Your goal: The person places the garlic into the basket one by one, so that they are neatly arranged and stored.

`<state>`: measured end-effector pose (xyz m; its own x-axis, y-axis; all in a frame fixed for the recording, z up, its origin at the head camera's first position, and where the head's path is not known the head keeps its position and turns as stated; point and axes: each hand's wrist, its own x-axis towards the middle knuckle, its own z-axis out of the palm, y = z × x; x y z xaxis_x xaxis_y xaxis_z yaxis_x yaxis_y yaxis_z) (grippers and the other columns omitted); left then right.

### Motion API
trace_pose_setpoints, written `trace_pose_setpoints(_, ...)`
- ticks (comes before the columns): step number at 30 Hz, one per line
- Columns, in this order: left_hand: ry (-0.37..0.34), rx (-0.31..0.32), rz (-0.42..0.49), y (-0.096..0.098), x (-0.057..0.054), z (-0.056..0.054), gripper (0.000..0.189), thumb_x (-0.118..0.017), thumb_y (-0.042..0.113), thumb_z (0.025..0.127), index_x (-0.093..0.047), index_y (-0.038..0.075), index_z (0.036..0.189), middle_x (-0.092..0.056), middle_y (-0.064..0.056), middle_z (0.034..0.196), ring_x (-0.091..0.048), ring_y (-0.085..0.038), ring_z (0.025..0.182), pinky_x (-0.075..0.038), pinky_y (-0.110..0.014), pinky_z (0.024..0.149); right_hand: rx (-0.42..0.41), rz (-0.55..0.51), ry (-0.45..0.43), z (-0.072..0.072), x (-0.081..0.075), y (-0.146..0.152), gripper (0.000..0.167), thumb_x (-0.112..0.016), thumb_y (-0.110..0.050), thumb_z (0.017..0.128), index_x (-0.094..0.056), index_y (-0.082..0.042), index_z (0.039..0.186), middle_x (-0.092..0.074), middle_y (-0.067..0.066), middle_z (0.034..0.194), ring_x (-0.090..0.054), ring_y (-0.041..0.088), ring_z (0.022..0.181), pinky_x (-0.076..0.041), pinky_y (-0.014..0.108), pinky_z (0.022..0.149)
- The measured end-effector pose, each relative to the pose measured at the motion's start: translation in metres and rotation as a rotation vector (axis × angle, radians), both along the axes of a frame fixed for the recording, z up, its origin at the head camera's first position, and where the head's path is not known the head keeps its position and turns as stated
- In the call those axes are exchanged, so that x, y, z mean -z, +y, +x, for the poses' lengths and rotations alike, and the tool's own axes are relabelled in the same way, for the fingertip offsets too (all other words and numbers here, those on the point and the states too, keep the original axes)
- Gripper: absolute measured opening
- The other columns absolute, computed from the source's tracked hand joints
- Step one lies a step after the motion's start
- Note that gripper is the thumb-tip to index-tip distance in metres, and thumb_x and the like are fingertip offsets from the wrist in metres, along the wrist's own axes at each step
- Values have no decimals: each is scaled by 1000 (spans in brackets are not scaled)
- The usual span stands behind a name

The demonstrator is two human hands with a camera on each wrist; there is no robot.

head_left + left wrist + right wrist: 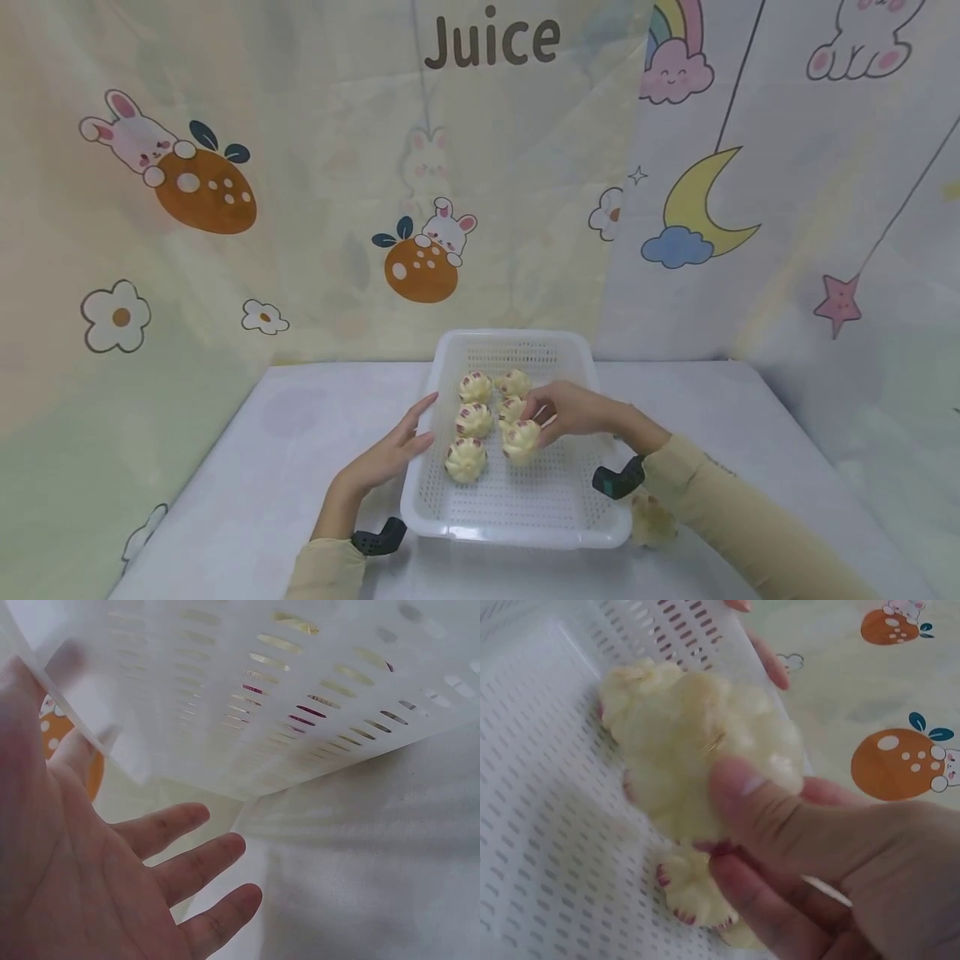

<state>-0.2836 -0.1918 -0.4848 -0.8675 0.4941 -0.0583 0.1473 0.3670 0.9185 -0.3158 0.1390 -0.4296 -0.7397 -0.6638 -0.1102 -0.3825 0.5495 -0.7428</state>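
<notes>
Inside a white perforated plastic basket (525, 508) lie several pale yellow lily bulbs (466, 460) with purple-tipped scales, in two rough columns. My right hand (573, 410) is over the basket's middle and pinches one bulb (705, 757) between thumb and fingers. In the right wrist view its brownish base faces the camera, and another bulb (694, 885) shows just below it. At the basket's left rim, my left hand (386, 458) has its fingers extended. The left wrist view shows that hand (97, 862) with thumb and a finger at the rim, the other fingers spread beside the wall.
The basket stands on a white-covered table (330, 417). More pale yellow bulbs (652, 521) sit right of the basket, partly hidden by my right sleeve. Behind the table hangs a printed curtain (322, 208) with rabbits and oranges. Each wrist carries a black camera mount (380, 537).
</notes>
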Motion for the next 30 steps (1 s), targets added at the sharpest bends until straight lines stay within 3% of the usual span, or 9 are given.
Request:
trace_pose_setpoints(5, -1, 3, 8, 0, 0, 0, 61, -43, 32, 100, -10, 42, 150, -11, -7, 160, -31, -44, 138, -28, -69, 102, -51, 48, -15, 0, 5, -5, 27, -81, -13, 73, -64, -15, 93, -70, -4, 100, -68, 12, 93, -54, 31, 84)
trace_pose_setpoints(10, 0, -1, 5, -1, 0, 0, 60, -43, 33, 100, -10, 43, 149, -11, -7, 160, -32, -44, 138, -28, -69, 102, -48, 86, -3, -1, 8, -6, 27, -81, -14, 72, -65, -18, 93, -71, -6, 96, -67, 7, 89, -54, 31, 85)
trace_pose_setpoints(16, 0, -6, -4, 0, 1, 0, 60, -44, 34, 100, -11, 44, 149, -10, -6, 160, -28, -44, 139, -27, -69, 103, -42, 107, -3, -4, 11, -2, 27, -81, -8, 71, -64, -14, 91, -68, -3, 99, -67, 13, 92, -54, 27, 79)
trace_pose_setpoints(30, -2, -25, -13, 0, 3, 0, 61, -45, 38, 98, -12, 46, 148, -8, -4, 161, -19, -46, 142, -22, -73, 102, 3, 191, -24, -3, 16, -7, 26, -80, -5, 72, -65, -18, 89, -66, -7, 97, -66, 13, 94, -54, 30, 82)
